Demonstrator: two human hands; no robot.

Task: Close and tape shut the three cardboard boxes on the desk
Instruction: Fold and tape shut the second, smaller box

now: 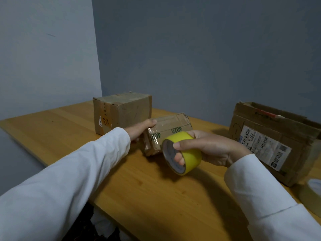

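Gripping the yellow tape roll (184, 153), right hand (208, 148) fingers hook its core; left hand (141, 129) seemingly clasps the small box (169, 131).

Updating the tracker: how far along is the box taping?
Done: the back box looks closed, tape on its top. In hand: left hand steadies the small box; right hand holds the yellow tape roll, no strip pulled. Left: the labelled box looks open on top.
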